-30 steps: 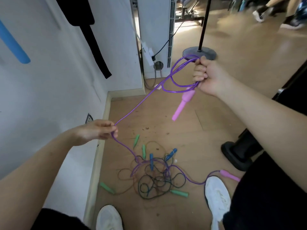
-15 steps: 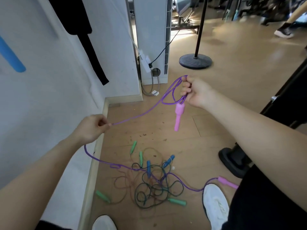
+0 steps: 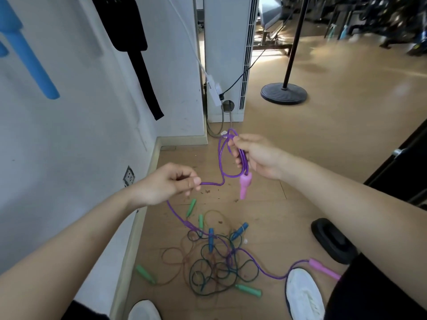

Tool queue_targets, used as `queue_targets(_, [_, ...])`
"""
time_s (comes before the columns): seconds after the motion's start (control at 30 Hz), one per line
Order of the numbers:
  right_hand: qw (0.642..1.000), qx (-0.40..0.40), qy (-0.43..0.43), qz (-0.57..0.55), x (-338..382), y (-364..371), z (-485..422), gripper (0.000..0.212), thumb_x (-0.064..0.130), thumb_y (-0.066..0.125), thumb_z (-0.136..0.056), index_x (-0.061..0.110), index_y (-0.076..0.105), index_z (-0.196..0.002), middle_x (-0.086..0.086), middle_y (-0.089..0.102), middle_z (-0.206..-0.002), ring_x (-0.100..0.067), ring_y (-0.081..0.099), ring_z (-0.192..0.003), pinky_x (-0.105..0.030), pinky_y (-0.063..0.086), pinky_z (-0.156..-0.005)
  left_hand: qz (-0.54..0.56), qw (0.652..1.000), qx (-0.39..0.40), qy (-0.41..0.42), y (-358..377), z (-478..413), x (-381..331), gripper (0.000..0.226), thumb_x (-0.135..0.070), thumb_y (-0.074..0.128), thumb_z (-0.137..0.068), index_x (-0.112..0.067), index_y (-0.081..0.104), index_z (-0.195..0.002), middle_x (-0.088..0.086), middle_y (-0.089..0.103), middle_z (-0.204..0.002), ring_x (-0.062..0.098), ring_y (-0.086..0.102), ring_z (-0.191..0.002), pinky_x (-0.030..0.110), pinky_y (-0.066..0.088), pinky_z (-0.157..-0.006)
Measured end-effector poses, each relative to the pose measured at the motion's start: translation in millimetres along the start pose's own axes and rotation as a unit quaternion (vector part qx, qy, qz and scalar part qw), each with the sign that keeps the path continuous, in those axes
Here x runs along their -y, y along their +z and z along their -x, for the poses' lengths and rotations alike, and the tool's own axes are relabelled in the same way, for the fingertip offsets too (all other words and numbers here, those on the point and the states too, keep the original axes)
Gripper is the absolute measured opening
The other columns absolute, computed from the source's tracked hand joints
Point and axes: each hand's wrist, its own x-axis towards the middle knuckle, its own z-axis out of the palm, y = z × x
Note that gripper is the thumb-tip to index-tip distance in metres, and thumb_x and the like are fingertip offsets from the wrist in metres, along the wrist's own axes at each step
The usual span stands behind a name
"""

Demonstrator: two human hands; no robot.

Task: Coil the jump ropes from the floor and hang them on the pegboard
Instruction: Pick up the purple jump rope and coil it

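A purple jump rope (image 3: 221, 158) with pink handles hangs between my hands. My right hand (image 3: 258, 158) grips a few coiled loops of it, and one pink handle (image 3: 244, 185) dangles below that fist. My left hand (image 3: 166, 183) pinches the rope's slack a short way to the left. From there the rope drops to the floor and runs to the other pink handle (image 3: 323, 269) beside my right shoe (image 3: 305, 294). A tangle of other jump ropes (image 3: 215, 259) with green and blue handles lies on the wooden floor below my hands.
A white wall (image 3: 69, 146) runs along the left, with a black strap (image 3: 141, 65) and a blue foam tube (image 3: 30, 63) hanging on it. A white unit (image 3: 228, 54) with cables stands ahead. A black stand base (image 3: 283, 93) and a black foot (image 3: 332, 239) sit to the right.
My left hand has moved right, toward my right hand, bringing the pinched rope with it. My right hand has come lower and nearer, with the coils still held.
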Motion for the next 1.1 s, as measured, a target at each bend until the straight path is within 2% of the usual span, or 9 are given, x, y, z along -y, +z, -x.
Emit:
queue_targets(0.1, [0.999, 0.048, 0.016, 0.017, -8, 16, 7, 0.022, 0.017, 0.044, -0.105, 0.008, 0.061, -0.093, -0.006, 0.059, -0.068, -0.019, 0.058, -0.058, -0.029, 0.047, -0.058, 0.054, 0.998, -0.02, 0.006, 2, 0, -5, 0.026, -0.026, 0.056, -0.1, -0.009, 0.071, -0.086, -0.002, 0.058, -0.064, 0.011, 0.046, -0.059, 0.017, 0.038, -0.058])
queue_targets(0.23, [0.995, 0.096, 0.036, 0.014, -16, 33, 13, 0.021, 0.018, 0.044, -0.105, 0.006, 0.06, -0.098, -0.01, 0.065, -0.076, -0.023, 0.064, -0.067, -0.032, 0.052, -0.063, 0.108, 0.993, -0.053, 0.004, 1, -2, -6, 0.029, -0.036, 0.056, -0.095, -0.014, 0.071, -0.085, -0.002, 0.055, -0.065, 0.021, 0.041, -0.06, 0.02, 0.036, -0.055])
queue_targets(0.33, [0.989, 0.137, 0.049, 0.008, -17, 40, 16, 0.021, 0.02, 0.044, -0.105, 0.004, 0.058, -0.108, -0.012, 0.068, -0.08, -0.025, 0.068, -0.069, -0.034, 0.055, -0.068, 0.139, 0.985, -0.104, -0.007, 1, -5, -2, 0.028, -0.031, 0.055, -0.098, -0.012, 0.069, -0.084, -0.004, 0.052, -0.061, 0.017, 0.039, -0.056, 0.019, 0.033, -0.051])
queue_targets(0.4, [0.986, 0.157, 0.051, 0.013, -16, 44, 19, 0.024, 0.02, 0.043, -0.106, 0.003, 0.058, -0.113, -0.01, 0.065, -0.076, -0.024, 0.065, -0.067, -0.031, 0.054, -0.067, 0.146, 0.979, -0.141, -0.015, 0, -8, 0, 0.027, -0.025, 0.053, -0.102, -0.013, 0.067, -0.083, -0.005, 0.05, -0.059, 0.013, 0.038, -0.053, 0.018, 0.032, -0.049])
queue_targets(0.5, [0.981, 0.186, 0.055, 0.024, -15, 49, 22, 0.024, 0.022, 0.043, -0.106, 0.004, 0.058, -0.107, -0.004, 0.054, -0.067, -0.02, 0.054, -0.059, -0.04, 0.051, -0.077, 0.143, 0.976, -0.16, -0.024, -1, -9, 3, 0.027, -0.022, 0.051, -0.103, -0.013, 0.065, -0.081, -0.005, 0.049, -0.058, 0.01, 0.037, -0.051, 0.018, 0.03, -0.049])
queue_targets(0.73, [0.966, 0.245, 0.067, 0.053, -8, 53, 29, 0.019, 0.019, 0.045, -0.104, 0.006, 0.056, -0.096, 0.0, 0.045, -0.066, -0.014, 0.043, -0.057, -0.03, 0.044, -0.061, 0.137, 0.973, -0.187, -0.021, -6, -9, 10, 0.023, -0.019, 0.055, -0.101, -0.016, 0.059, -0.079, -0.005, 0.048, -0.058, 0.005, 0.038, -0.05, 0.018, 0.032, -0.049])
queue_targets(0.83, [0.968, 0.24, 0.061, 0.047, -4, 52, 27, 0.02, 0.02, 0.043, -0.105, 0.009, 0.053, -0.091, 0.002, 0.038, -0.063, -0.012, 0.034, -0.054, -0.027, 0.039, -0.056, 0.143, 0.976, -0.162, -0.013, -9, -9, 14, 0.019, -0.022, 0.054, -0.102, -0.016, 0.059, -0.084, -0.001, 0.052, -0.064, 0.007, 0.045, -0.054, 0.018, 0.038, -0.054])
queue_targets(0.97, [0.98, 0.185, 0.041, -0.053, 11, 44, 21, 0.023, 0.022, 0.04, -0.106, 0.013, 0.05, -0.088, 0.007, 0.033, -0.058, -0.006, 0.026, -0.046, -0.02, 0.031, -0.047, 0.147, 0.986, -0.079, -0.007, -19, -3, 28, 0.021, -0.039, 0.063, -0.095, -0.019, 0.061, -0.091, 0.004, 0.063, -0.074, 0.017, 0.06, -0.072, 0.023, 0.049, -0.075])
queue_targets(1.1, [0.977, 0.11, 0.024, -0.183, 25, 32, 12, 0.027, 0.025, 0.038, -0.106, 0.016, 0.05, -0.084, 0.01, 0.032, -0.052, -0.003, 0.024, -0.039, -0.017, 0.029, -0.042, 0.11, 0.991, -0.055, -0.043, -24, -1, 47, 0.006, -0.018, 0.067, -0.095, -0.014, 0.063, -0.098, 0.007, 0.067, -0.079, 0.014, 0.063, -0.08, 0.027, 0.048, -0.086])
